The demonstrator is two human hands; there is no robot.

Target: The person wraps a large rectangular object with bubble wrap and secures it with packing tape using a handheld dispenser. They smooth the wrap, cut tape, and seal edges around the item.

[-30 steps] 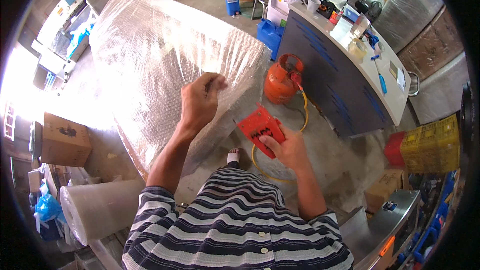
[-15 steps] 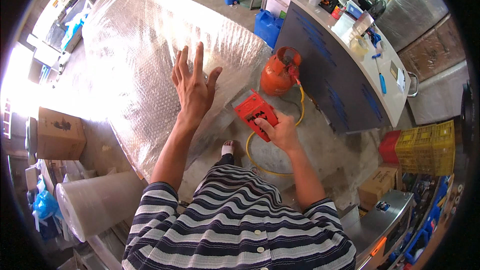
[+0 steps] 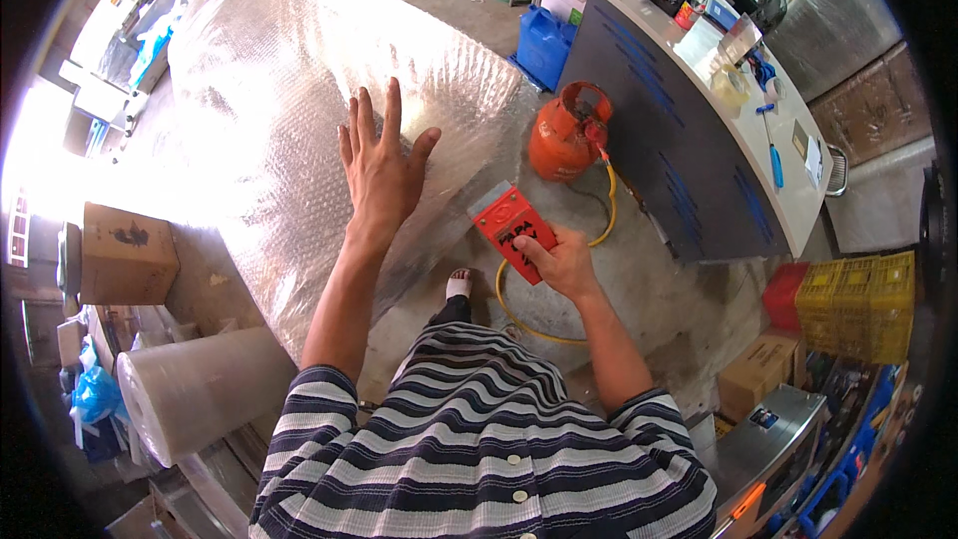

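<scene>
Left hand [image 3: 384, 172] now flattened, fingers spread, on bubbly wrap [image 3: 259, 90]; right hand [image 3: 564, 265] gripping boxy red tool [image 3: 512, 230].

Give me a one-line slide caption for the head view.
Left hand spread open over large bubble-wrapped object; right hand grips flat red tape dispenser.

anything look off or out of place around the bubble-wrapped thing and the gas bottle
One thing stands out: the yellow hose from the orange gas cylinder lies looped loose on the concrete floor, right by the person's foot. The bubble wrap looks intact under the open left hand; the right hand holds a red tool.
</scene>
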